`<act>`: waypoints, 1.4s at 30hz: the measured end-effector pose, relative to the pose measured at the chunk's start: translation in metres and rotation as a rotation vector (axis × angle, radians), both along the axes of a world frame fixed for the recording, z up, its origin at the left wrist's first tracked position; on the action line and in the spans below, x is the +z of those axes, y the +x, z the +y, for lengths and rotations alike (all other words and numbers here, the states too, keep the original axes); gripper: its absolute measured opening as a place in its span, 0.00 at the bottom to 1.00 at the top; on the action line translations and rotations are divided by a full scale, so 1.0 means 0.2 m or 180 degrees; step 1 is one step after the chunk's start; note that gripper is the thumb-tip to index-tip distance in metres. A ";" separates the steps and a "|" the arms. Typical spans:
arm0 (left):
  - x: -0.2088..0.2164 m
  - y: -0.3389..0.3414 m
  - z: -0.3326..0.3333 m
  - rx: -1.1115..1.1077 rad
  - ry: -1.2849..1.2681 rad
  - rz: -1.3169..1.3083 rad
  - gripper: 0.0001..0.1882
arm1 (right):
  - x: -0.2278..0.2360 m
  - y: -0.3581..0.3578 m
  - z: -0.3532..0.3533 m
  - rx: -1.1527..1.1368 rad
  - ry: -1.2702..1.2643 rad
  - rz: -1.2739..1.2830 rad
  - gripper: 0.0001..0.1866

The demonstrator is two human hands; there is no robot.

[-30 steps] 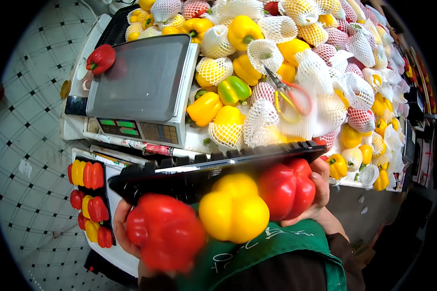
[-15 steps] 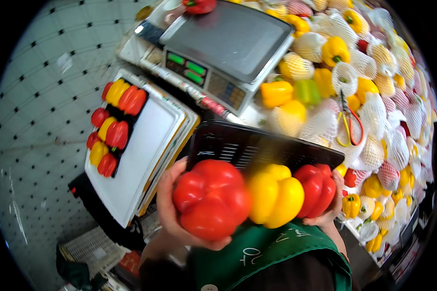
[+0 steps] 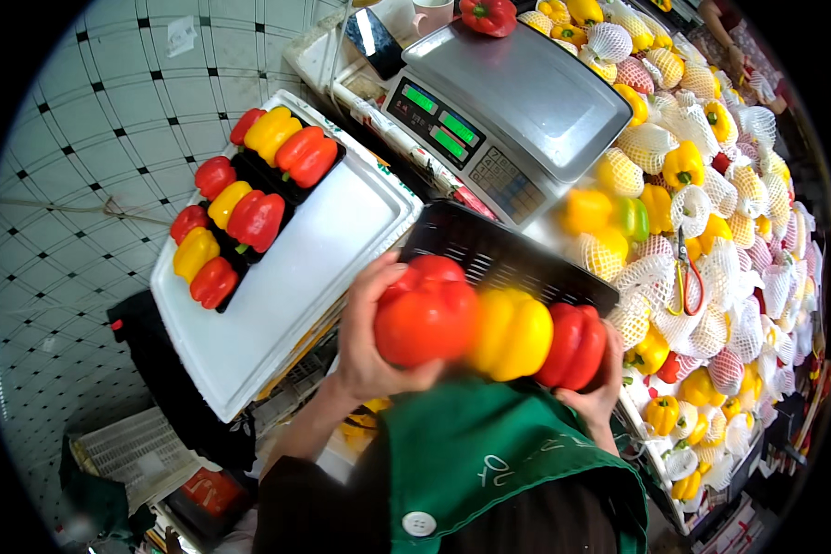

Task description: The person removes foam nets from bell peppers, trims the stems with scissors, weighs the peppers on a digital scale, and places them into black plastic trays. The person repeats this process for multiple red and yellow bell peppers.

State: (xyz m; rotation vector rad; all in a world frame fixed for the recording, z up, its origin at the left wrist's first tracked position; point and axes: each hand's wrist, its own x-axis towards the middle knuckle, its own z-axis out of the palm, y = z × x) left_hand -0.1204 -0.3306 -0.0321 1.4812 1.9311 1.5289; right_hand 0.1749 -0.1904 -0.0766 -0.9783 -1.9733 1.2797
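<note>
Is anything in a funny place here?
Yes, the scissors lie on the heaped bell peppers, odd for a sharp tool. One red bell pepper sits alone at the weighing scale's edge.

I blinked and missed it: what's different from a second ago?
The view swung left, so the scale and white tray slid up and right in the picture. The black tray now shows more of its slotted inside. Nothing was let go: the left hand and right hand still hold it, with a yellow pepper between two red peppers. The scissors stayed put.
</note>
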 end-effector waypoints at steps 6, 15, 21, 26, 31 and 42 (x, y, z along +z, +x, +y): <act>-0.07 -0.24 -0.28 0.0284 0.0156 -0.0118 0.45 | 0.00 -0.36 -0.01 0.0637 0.0422 -0.0070 0.57; -0.15 -0.48 -0.72 0.1448 0.0285 -0.1119 0.46 | 0.07 -1.02 -0.14 0.1623 0.0058 0.0044 0.55; -0.22 -0.65 -1.20 0.2691 0.0247 -0.1606 0.35 | 0.10 -1.50 -0.41 0.2508 -0.0513 -0.0342 0.36; -0.14 -0.77 -1.56 0.3412 -0.0377 -0.1357 0.26 | 0.01 -1.74 -0.72 0.3134 -0.1183 -0.0735 0.32; -0.17 -0.99 -1.78 0.3348 -0.0858 -0.1668 0.24 | -0.21 -1.88 -0.99 0.3144 -0.2422 -0.0946 0.32; -0.38 -1.68 -1.79 0.2446 -0.0604 -0.1413 0.16 | -0.26 -2.06 -1.35 0.2516 -0.4276 -0.0822 0.32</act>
